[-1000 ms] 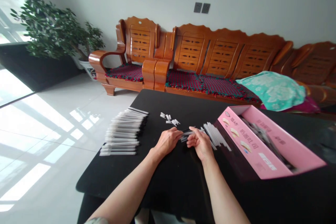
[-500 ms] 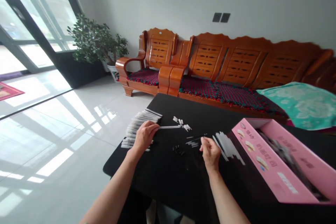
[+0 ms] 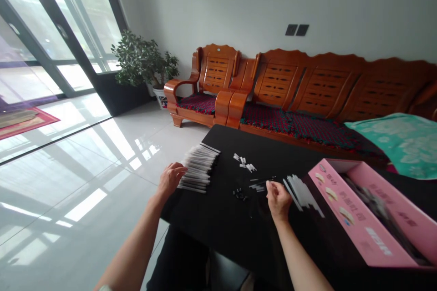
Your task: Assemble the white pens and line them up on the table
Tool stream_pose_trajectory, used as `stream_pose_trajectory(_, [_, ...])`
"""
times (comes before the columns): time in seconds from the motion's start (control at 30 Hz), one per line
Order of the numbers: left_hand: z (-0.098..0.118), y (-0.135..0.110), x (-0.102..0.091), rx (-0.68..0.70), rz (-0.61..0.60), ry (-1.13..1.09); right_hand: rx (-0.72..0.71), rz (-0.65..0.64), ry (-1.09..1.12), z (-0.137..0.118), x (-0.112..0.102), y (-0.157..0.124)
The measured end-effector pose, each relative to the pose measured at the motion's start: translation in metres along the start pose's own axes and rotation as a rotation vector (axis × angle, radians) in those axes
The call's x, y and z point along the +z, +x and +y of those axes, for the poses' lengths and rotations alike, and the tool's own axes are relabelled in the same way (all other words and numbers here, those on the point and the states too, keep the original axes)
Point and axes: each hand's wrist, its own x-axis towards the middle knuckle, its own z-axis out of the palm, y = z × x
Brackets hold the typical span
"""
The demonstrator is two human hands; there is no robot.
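My left hand (image 3: pixel 171 178) rests at the near end of a stack of white pens (image 3: pixel 200 168) on the left side of a black table (image 3: pixel 221 218); its fingers are curled against the pile. My right hand (image 3: pixel 278 197) lies on the table with fingers drawn in, touching thin dark refills (image 3: pixel 260 185) beside a fan of clear pen tubes (image 3: pixel 302 193). A few white caps (image 3: pixel 245 162) lie further back, and small black bits (image 3: pixel 240 194) sit between my hands.
An open pink box (image 3: pixel 362 227) with dark contents stands at the right of the table. Behind are a wooden armchair (image 3: pixel 201 86) and long wooden sofa (image 3: pixel 317 95) with a teal cloth (image 3: pixel 403 143). A potted plant (image 3: pixel 143 61) stands by the windows; glossy floor lies left.
My left hand carried an assembled pen from the centre to the white stack on the left and let it go. My right hand stayed by the refills. The view swung left.
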Motion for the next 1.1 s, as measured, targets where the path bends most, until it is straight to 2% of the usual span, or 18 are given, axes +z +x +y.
stream_pose_trajectory(0.27, [-0.006,0.004,0.009,-0.028,0.002,-0.027,-0.002,0.018,-0.031,0.002,0.002,0.001])
stream_pose_trajectory(0.4, [0.003,0.004,0.012,-0.099,0.094,-0.045,-0.016,0.003,-0.027,-0.001,0.003,0.001])
stream_pose_trajectory(0.5, [0.029,0.001,0.019,-0.12,0.163,-0.084,-0.032,-0.01,-0.026,-0.003,0.002,0.001])
stream_pose_trajectory(0.57, [0.054,-0.003,0.029,-0.057,0.153,-0.12,-0.044,0.001,-0.033,-0.004,0.002,0.0])
stream_pose_trajectory(0.7, [0.112,-0.017,0.056,0.128,0.091,-0.252,-0.093,0.001,-0.043,-0.005,0.001,-0.001])
stream_pose_trajectory(0.83, [0.158,-0.027,0.08,0.216,-0.018,-0.39,-0.122,-0.03,-0.09,-0.007,0.004,-0.002])
stream_pose_trajectory(0.97, [0.178,-0.03,0.092,0.263,-0.107,-0.443,-0.083,-0.002,-0.182,-0.001,0.003,-0.003])
stream_pose_trajectory(1.1, [0.177,-0.027,0.096,0.254,-0.082,-0.455,0.035,-0.009,-0.393,0.018,-0.021,-0.001])
